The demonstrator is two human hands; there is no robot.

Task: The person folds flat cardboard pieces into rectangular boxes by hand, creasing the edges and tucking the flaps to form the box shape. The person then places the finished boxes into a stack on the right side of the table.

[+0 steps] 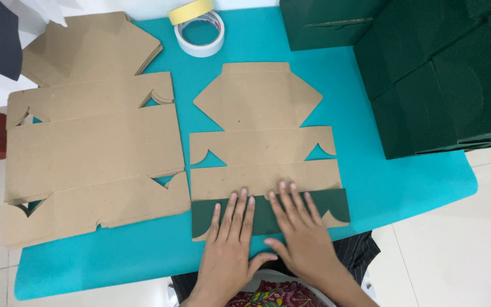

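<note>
**On a turquoise mat, two hands flat on a folded box flap**

At the near edge of the turquoise mat point(370, 187), left hand point(228, 250) and right hand point(302, 239) side by side, palms down, fingers spread, pressing flat, gripping nothing. Beneath them, the dark green folded flap point(336, 206) of a flat brown cardboard box blank point(259, 142), laid out in the middle of the mat. To the left, a stack of larger unfolded blanks point(86, 148). At the far edge, two tape rolls point(200, 34). To the right, finished dark green boxes point(444, 79) stacked together.
</note>
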